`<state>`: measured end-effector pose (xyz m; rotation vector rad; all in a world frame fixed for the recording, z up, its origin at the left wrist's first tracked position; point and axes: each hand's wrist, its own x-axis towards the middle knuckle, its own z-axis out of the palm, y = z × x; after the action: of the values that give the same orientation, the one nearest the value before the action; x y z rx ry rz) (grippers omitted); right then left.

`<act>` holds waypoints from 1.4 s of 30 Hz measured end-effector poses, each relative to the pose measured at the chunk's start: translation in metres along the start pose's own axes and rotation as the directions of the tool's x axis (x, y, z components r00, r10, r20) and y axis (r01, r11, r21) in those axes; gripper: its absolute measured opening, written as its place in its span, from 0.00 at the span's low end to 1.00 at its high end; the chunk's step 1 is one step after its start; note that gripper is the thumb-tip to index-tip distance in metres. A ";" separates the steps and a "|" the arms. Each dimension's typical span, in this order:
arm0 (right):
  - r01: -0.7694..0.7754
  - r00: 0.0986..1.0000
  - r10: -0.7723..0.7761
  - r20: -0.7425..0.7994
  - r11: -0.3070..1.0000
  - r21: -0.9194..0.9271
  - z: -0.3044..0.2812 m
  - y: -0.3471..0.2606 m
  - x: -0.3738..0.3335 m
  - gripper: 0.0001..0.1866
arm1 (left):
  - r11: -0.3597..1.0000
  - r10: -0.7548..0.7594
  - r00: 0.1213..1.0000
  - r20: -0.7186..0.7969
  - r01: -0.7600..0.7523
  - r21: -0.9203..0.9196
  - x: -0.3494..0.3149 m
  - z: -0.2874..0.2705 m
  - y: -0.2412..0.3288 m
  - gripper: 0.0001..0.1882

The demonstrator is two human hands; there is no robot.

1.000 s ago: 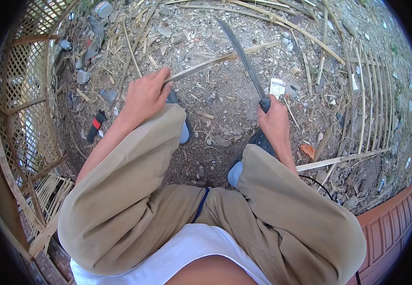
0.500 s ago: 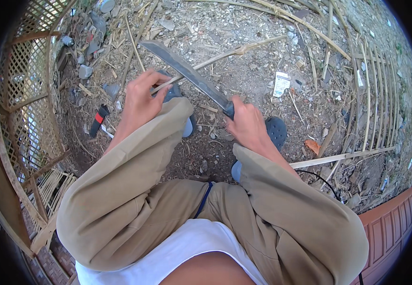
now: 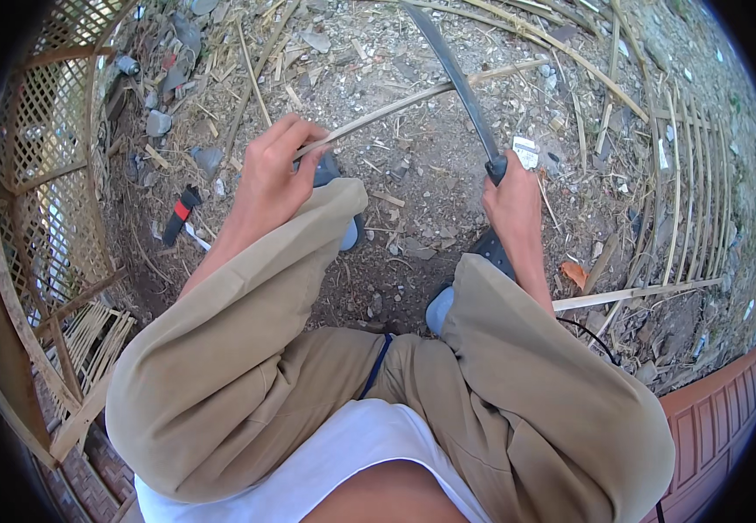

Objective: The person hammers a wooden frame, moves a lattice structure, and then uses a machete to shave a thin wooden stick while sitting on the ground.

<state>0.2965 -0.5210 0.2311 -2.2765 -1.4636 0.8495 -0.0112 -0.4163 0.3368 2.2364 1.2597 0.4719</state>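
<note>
My left hand (image 3: 278, 166) pinches the near end of a thin split-bamboo strip (image 3: 387, 117), which slants away up to the right. In my right hand (image 3: 514, 200) is a machete (image 3: 458, 78), gripped by its dark handle, with the long blade pointing away from me. The blade crosses the strip well along its length, close to a thicker node. It appears to touch the strip there. Both hands are out past my knees, above the littered ground, and my fingers are closed.
A bamboo lattice (image 3: 60, 166) stands at left. Near it lies a black and red object (image 3: 181, 215). At right are a slatted bamboo frame (image 3: 696, 183) and a reddish-brown panel (image 3: 716, 427). Wood shavings and a white paper piece (image 3: 525, 152) lie on the ground around my dark clogs (image 3: 491, 251).
My right hand has moved right and slightly forward, and the machete has swung to point more straight ahead. Its blade now crosses the strip farther from my left hand.
</note>
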 end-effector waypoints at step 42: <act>-0.185 0.960 0.224 -0.167 0.958 0.217 -0.019 0.057 0.008 0.08 | 0.955 -0.165 0.981 -0.097 0.135 -0.264 0.025 -0.091 -0.042 0.14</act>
<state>0.3520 -0.5377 0.2127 -2.3103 -1.0250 0.7713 -0.0757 -0.3517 0.3858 1.9052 1.3338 0.6761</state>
